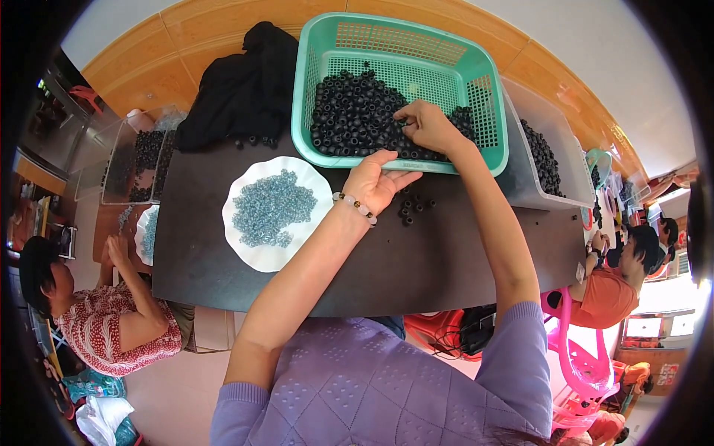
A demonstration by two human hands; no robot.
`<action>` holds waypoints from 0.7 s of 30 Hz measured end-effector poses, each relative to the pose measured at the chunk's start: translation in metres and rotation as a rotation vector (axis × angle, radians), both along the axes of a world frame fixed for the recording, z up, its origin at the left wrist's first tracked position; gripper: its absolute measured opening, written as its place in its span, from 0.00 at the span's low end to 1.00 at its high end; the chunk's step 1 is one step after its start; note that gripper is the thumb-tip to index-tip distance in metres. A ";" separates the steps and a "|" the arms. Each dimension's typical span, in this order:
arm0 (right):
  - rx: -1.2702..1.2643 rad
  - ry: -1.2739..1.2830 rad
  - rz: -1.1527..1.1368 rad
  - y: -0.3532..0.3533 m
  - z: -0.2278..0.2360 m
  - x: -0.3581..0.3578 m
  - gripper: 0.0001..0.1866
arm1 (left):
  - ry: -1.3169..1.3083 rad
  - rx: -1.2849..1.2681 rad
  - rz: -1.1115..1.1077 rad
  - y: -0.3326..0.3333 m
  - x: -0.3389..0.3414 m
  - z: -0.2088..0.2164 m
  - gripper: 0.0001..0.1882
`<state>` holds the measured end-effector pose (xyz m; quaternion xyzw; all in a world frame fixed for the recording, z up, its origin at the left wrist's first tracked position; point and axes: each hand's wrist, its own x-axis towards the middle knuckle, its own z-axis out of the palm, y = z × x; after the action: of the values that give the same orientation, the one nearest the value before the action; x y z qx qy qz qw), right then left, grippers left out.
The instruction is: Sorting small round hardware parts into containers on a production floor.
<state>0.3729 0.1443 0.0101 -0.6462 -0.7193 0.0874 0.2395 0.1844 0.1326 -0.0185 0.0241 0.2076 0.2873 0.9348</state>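
Observation:
A green plastic basket (308, 97) stands at the far side of the table, holding a heap of small black ring-shaped parts (357, 111). My right hand (431, 128) is inside it over the parts, thumb and fingertips pinched together; what lies between them is too small to make out. At the basket's near rim, my left hand (374, 181) is palm up, fingers stretched out and apart from the thumb, with nothing visible in the palm. Left of my left hand, a white scalloped plate (316, 178) carries many small clear bluish pieces (271, 208).
Several loose black parts (407, 212) lie on the dark table (446, 260). A clear bin (513, 182) of black parts stands right of the basket; black cloth (238, 97) lies left. People work at the left (111, 312) and right (613, 290). A pink chair (587, 364) stands at right.

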 end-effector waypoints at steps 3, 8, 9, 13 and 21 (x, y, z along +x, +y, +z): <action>-0.123 0.053 -0.033 0.001 0.008 -0.004 0.17 | -0.014 0.005 -0.015 0.001 -0.001 -0.001 0.09; -0.118 -0.108 0.028 0.013 -0.001 -0.002 0.16 | -0.026 0.027 -0.032 0.000 -0.001 0.002 0.11; -0.072 -0.152 0.032 0.014 -0.004 -0.002 0.15 | -0.027 0.028 -0.035 0.000 0.000 0.003 0.11; -0.069 -0.203 -0.011 0.018 -0.007 -0.013 0.13 | -0.038 -0.016 -0.026 0.000 -0.001 0.004 0.10; -0.030 -0.375 -0.277 0.021 -0.016 -0.018 0.14 | -0.034 -0.007 -0.026 0.001 -0.001 0.005 0.10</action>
<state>0.3546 0.1650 -0.0062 -0.7471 -0.6544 -0.0573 0.1018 0.1834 0.1338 -0.0136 0.0185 0.1923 0.2748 0.9419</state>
